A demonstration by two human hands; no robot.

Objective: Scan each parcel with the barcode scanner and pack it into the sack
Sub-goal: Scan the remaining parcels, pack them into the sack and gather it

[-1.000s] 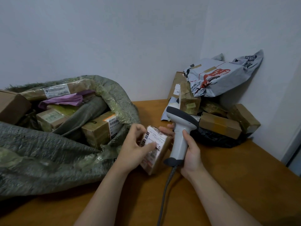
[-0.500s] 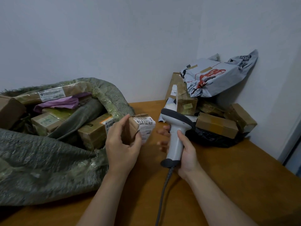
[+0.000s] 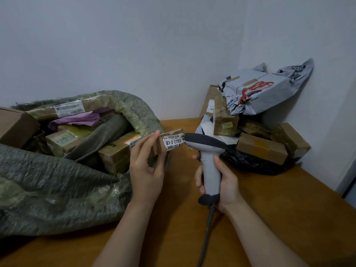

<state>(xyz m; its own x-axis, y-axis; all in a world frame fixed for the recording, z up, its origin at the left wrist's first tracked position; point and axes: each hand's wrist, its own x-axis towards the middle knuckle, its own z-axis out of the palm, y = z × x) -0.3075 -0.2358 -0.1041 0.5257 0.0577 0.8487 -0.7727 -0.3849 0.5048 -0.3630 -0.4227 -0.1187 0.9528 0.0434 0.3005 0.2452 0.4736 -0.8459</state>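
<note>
Centre of frame: left hand point(image 3: 146, 166) pinches a small labelled parcel point(image 3: 170, 140) just above the sack point(image 3: 57, 176) mouth at left. Right hand point(image 3: 221, 182) grips the barcode scanner point(image 3: 209, 160), nose touching the parcel's label. Unsorted parcels point(image 3: 262, 147) at right.

Grey scanner point(image 3: 209, 160), green sack point(image 3: 57, 180)

I'm holding the parcel point(image 3: 172, 140) in my left hand point(image 3: 147, 166), just left of the scanner point(image 3: 209, 160) in my right hand point(image 3: 225, 182). The sack point(image 3: 48, 180) is lying on the table point(image 3: 289, 218) at left, and a pile of parcels point(image 3: 262, 147) is sitting in the far right corner.
</note>
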